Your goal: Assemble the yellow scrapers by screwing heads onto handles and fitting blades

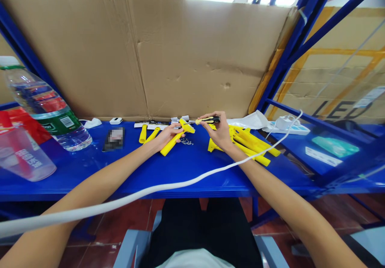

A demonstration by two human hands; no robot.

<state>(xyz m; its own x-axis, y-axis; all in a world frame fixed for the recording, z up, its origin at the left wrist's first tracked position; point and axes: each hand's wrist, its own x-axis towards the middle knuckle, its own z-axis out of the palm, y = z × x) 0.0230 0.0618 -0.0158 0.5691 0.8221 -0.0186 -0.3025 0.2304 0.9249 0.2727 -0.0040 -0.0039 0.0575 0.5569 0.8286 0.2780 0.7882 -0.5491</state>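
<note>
My left hand (169,136) is closed around a yellow plastic scraper handle (168,148), its wider head tilted up to the right. In my right hand (221,131) is a screwdriver (207,120) with a yellow and black grip, its shaft pointing left at the handle's head. Whether the tip touches a screw is too small to tell. Beneath the head lies a loose pile of small screws (187,142) on the blue table (180,176). Left of my left hand are two yellow scrapers (143,134) with flat blades. Several more yellow handles (252,142) are heaped beside my right wrist.
A white cable (180,184) runs across the view in front of my forearms. At left stand a large water bottle (57,111), a plastic cup (27,156) and a phone (114,139). A cardboard sheet (192,55) walls the back; a power strip (288,127) lies at right.
</note>
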